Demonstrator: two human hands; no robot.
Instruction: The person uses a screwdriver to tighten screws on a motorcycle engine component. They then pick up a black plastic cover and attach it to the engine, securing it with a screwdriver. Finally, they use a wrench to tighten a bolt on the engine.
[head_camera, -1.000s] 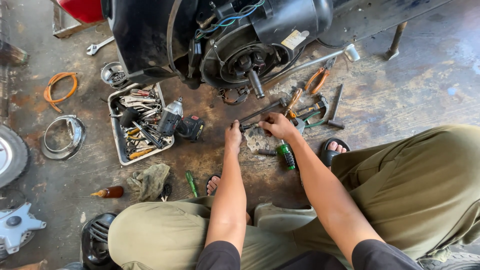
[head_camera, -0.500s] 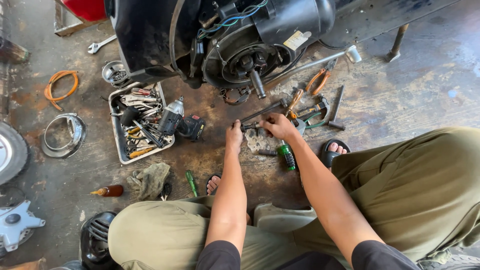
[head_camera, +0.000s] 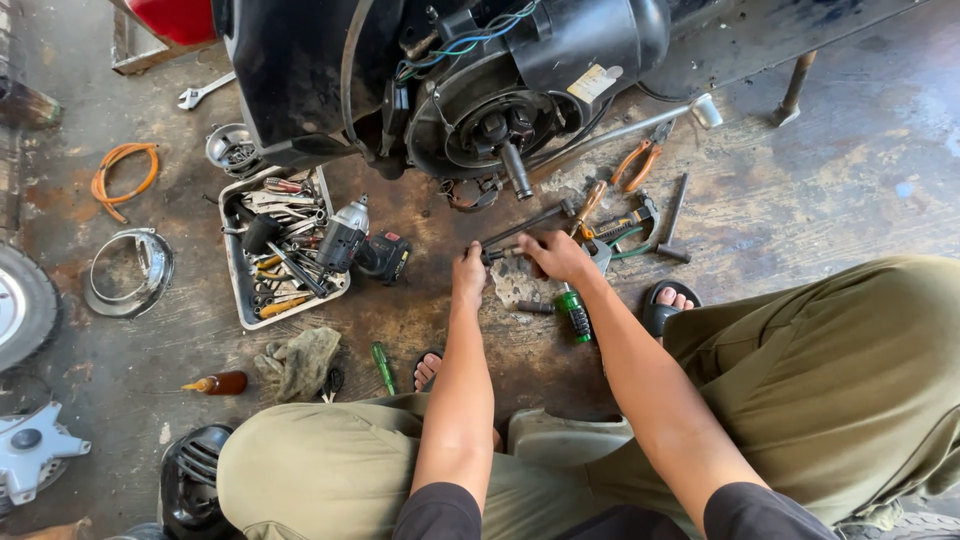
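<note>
I squat on a stained concrete floor in front of a scooter engine (head_camera: 500, 110) with its side open and a bare shaft (head_camera: 517, 172) sticking out. My left hand (head_camera: 468, 272) and my right hand (head_camera: 555, 255) meet on a dark metal tool (head_camera: 500, 254) lying on the floor, each gripping one end of it. A long dark bar (head_camera: 525, 225) lies just beyond my fingers. A green-handled screwdriver (head_camera: 573, 313) rests under my right wrist.
A metal tray (head_camera: 238, 295) full of hand tools sits to the left, with a cordless impact driver (head_camera: 345, 238) beside it. Pliers (head_camera: 636, 163), a hammer (head_camera: 672, 218), a rag (head_camera: 300, 362), an orange hose (head_camera: 122, 170), a chrome ring (head_camera: 125, 275) and a wrench (head_camera: 203, 92) lie around.
Both hands stay on the tool at the same spot on the floor. The view has shifted only slightly.
</note>
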